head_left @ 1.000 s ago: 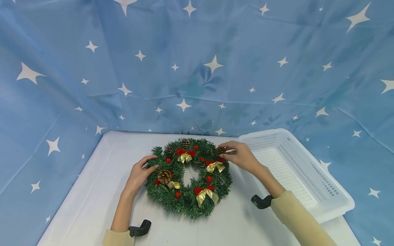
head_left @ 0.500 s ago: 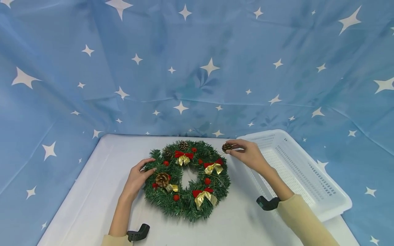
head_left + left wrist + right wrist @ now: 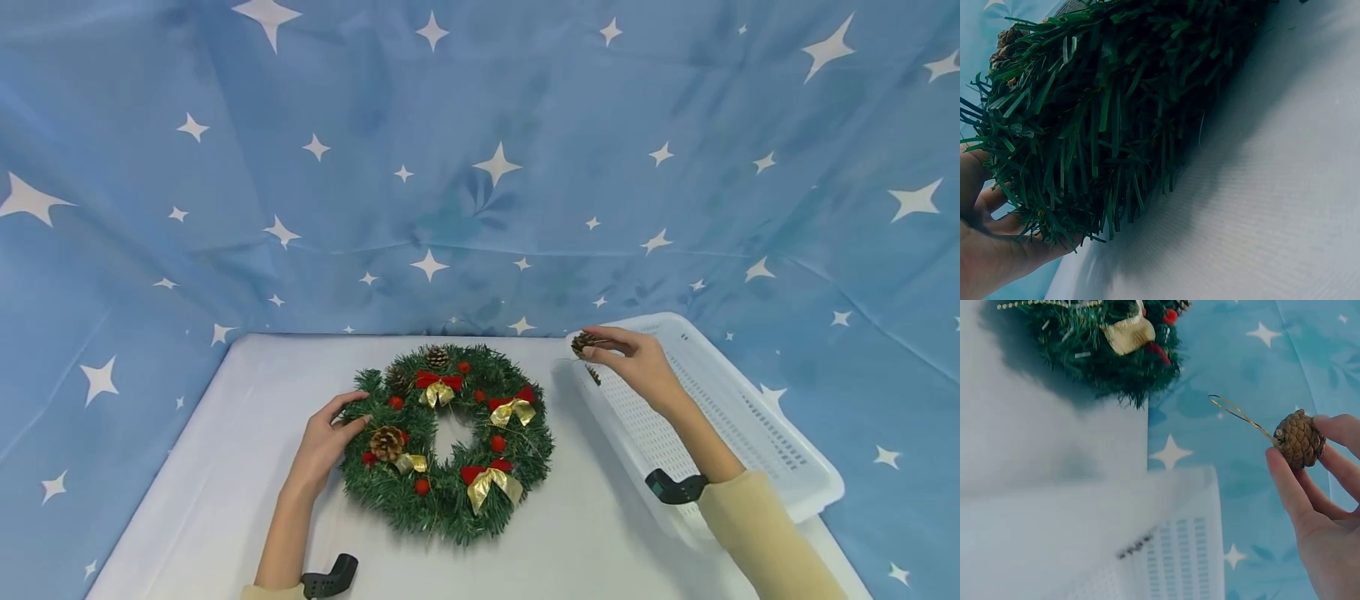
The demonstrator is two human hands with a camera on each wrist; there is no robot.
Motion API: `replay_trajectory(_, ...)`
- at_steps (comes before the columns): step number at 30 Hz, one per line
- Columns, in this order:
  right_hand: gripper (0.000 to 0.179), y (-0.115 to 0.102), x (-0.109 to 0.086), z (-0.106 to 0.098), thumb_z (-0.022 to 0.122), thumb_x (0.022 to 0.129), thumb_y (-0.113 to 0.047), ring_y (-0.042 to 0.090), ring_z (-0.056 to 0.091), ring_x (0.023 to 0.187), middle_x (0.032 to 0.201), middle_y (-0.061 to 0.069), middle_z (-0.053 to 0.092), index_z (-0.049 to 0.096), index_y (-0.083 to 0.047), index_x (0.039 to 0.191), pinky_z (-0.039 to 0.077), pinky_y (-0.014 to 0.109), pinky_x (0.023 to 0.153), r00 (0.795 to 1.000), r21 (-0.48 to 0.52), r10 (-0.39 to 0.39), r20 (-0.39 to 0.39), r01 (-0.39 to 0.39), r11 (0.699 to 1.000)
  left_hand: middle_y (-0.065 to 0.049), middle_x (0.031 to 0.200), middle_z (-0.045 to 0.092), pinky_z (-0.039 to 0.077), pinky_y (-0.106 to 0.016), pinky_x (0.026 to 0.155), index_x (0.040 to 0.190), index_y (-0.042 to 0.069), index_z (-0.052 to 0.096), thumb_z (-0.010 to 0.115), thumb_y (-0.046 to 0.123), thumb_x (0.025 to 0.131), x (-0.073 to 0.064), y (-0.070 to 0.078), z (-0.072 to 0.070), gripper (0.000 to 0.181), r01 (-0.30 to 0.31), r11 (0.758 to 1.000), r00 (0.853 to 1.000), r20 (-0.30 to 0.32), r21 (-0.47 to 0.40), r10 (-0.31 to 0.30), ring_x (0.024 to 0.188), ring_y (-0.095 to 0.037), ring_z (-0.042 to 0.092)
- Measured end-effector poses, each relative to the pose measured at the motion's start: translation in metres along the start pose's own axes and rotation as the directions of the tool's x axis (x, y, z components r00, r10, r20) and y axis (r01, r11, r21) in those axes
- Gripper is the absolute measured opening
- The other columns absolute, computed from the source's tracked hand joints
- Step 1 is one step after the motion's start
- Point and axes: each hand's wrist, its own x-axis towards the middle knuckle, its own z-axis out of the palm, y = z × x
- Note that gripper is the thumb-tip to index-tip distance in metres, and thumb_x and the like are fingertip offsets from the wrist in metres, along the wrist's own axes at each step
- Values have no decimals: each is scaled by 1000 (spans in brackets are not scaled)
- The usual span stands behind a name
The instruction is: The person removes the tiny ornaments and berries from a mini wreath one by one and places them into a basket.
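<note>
A green tinsel wreath (image 3: 450, 517) with gold bows, red balls and pine cones lies flat on the white table. My left hand (image 3: 324, 442) grips its left edge; in the left wrist view the thumb and fingers sit around the green strands (image 3: 1104, 125), fingertips partly hidden. Between thumb and fingertips my right hand (image 3: 637, 367) pinches a brown pine cone (image 3: 1299, 440) that has a thin gold hanging loop (image 3: 1238, 414). The cone is held above the near left corner of the white plastic basket's far end, away from the wreath.
The white slotted basket (image 3: 813, 487) stands at the table's right side. A small dark brown thing (image 3: 593, 375) shows in its far left corner, kind unclear. White tablecloth (image 3: 247, 433) surrounds the wreath. A blue star-printed curtain (image 3: 360, 208) hangs behind.
My right hand has lifted the pine cone off the wreath's upper right and carried it right, over the basket's corner. The left hand has stayed on the wreath's edge.
</note>
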Motion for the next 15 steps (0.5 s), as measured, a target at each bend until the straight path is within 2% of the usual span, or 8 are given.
replay_trajectory(6,50,17,-1,-10,69,100,-35,-6,63,113,140,14,64,61,-15,146,53,23,95,999,44,35,-15,-35,998,-14,170,24,33,-67,116,149,15,52,64,21,102,-1,0,-2,49,-22,1000,1000,-11,-1,22,149,-50,32)
replay_trajectory(12,53,38,-2,-17,67,102,-35,-11,61,107,145,18,59,57,-10,148,52,19,92,998,52,67,-19,-66,996,-14,170,23,37,-64,113,150,16,51,64,21,103,-2,2,-1,50,2,1000,1000,-5,8,-2,149,-49,34)
replay_trajectory(15,55,45,-1,-20,66,102,-36,-13,61,101,145,20,59,56,-9,149,54,28,96,995,41,96,-14,-95,995,-14,171,21,38,-60,111,151,16,51,63,21,103,-3,1,-1,50,7,1000,1000,0,-1,-7,150,-49,32)
